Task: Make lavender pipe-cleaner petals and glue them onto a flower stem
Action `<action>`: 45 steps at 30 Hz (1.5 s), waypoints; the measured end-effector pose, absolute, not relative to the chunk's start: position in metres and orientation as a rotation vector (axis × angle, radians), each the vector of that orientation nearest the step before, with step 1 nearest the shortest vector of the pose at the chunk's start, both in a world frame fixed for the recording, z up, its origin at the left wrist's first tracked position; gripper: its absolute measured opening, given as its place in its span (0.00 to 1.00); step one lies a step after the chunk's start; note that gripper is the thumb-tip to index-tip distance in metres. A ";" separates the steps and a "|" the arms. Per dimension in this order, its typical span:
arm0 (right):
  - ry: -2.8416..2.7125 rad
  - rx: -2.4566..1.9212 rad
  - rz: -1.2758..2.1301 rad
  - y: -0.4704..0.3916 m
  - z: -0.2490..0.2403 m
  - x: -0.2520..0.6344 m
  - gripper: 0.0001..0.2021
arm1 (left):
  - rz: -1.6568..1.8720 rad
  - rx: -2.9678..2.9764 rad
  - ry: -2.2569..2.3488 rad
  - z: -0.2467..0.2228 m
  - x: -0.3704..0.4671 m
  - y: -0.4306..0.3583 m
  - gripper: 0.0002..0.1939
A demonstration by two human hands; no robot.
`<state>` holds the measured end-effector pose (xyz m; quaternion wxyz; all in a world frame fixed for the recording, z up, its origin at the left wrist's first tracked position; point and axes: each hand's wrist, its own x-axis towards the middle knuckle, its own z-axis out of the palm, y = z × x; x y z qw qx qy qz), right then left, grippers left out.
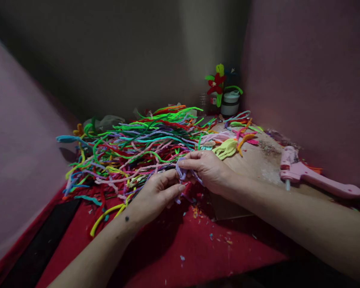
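Between my two hands is a purple pipe cleaner [181, 173], bent into a loop, with loose ends hanging below. My left hand [157, 191] pinches its lower part between thumb and fingers. From the right, my right hand [208, 169] grips the top of the loop with thumb and forefinger. Both hands are held over the front edge of a large heap of multicoloured pipe cleaners [144, 138]. My fingers partly hide where the purple strand is bent.
A pink glue gun [315, 174] lies at the right on a board [258, 164]. Yellow pipe-cleaner petals [226, 149] lie behind my right hand. At the back stand a lidded cup [230, 103] and a red pipe-cleaner flower [216, 84]. Scraps dot the red cloth [216, 256].
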<state>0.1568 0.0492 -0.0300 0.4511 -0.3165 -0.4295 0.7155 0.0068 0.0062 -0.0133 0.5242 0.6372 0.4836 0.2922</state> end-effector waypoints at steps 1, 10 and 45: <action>-1.038 -0.764 1.774 0.050 -0.031 0.157 0.09 | 0.686 1.504 1.152 -0.014 0.005 0.006 0.09; -0.904 -0.735 1.802 0.051 -0.030 0.158 0.07 | 0.640 1.446 1.131 -0.018 -0.002 0.009 0.18; -1.175 -0.839 1.720 0.046 -0.025 0.161 0.07 | 0.964 1.384 1.155 -0.022 0.011 0.007 0.10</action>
